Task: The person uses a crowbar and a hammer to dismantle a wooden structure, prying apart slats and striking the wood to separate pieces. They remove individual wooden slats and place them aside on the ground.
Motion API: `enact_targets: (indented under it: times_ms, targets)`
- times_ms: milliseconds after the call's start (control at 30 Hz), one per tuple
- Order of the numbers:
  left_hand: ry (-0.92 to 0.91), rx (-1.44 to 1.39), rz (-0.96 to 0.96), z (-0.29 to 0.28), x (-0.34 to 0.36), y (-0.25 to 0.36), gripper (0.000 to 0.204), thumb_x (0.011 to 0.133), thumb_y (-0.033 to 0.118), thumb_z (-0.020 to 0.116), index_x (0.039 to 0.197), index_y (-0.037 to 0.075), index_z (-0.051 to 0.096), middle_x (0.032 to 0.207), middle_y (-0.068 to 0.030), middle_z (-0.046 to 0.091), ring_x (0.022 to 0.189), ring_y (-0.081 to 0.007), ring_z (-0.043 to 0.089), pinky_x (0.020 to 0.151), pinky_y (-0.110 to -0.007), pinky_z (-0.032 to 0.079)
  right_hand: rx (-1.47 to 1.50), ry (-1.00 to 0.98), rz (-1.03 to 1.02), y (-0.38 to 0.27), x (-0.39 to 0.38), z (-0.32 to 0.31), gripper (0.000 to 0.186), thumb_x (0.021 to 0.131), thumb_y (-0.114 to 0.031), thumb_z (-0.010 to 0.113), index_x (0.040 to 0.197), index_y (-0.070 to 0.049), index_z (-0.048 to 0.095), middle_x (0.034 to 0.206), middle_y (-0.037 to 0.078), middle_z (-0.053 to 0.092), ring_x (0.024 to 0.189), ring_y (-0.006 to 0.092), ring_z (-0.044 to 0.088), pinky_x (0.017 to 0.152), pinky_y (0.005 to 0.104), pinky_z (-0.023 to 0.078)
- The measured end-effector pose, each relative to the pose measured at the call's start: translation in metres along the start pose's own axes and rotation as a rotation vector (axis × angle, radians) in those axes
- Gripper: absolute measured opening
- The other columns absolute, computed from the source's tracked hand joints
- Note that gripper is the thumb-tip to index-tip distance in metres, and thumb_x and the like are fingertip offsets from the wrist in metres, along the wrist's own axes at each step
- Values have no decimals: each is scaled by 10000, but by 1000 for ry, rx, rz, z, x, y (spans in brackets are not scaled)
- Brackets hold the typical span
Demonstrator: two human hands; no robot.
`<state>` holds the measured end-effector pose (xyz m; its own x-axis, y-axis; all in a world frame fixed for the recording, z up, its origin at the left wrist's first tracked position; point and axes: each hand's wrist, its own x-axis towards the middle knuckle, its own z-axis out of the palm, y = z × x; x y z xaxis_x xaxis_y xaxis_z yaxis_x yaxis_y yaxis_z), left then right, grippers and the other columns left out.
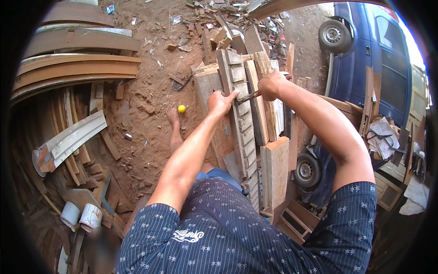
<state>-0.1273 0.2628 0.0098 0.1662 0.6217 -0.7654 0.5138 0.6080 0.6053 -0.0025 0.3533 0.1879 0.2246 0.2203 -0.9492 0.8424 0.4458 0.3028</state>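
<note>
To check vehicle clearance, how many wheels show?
2: the upper wheel near the top right, and the lower wheel right of the planks. Others may be hidden by the blue vehicle.

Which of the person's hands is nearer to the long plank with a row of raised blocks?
Left. The left hand reaches over the plank from its left side; the right hand is off to its right, holding a tool.

The right hand (pixel 272 86) grips a tool (pixel 248 97), its metal end at a notched plank (pixel 247 132). The left hand (pixel 221 102) touches the plank's left edge. More boards (pixel 276 171) stand just right. A yellow ball (pixel 181 108) lies left, near a bare foot (pixel 174 116); a blue vehicle (pixel 372 55) stands far right, buckets (pixel 91 215) near left.
</note>
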Motion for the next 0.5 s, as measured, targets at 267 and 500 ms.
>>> enact_targets:
  times_ms: [267, 500]
  targets:
    - [41, 35, 18, 7, 6, -7, 901, 718, 733, 745, 1086, -86, 674, 1065, -267, 708, 1018, -363, 696, 888, -441, 535, 3, 297, -20, 1, 4, 25, 331, 904, -319, 688, 919, 3, 762, 909, 161, 755, 873, 333, 744, 741, 441, 591]
    - [53, 36, 11, 8, 10, -7, 903, 723, 741, 734, 1087, -82, 673, 1053, -263, 712, 1023, -369, 695, 886, -443, 533, 368, 494, 98, -1, -10, 107, 411, 936, -398, 666, 926, 7, 729, 875, 200, 735, 837, 328, 748, 715, 464, 589]
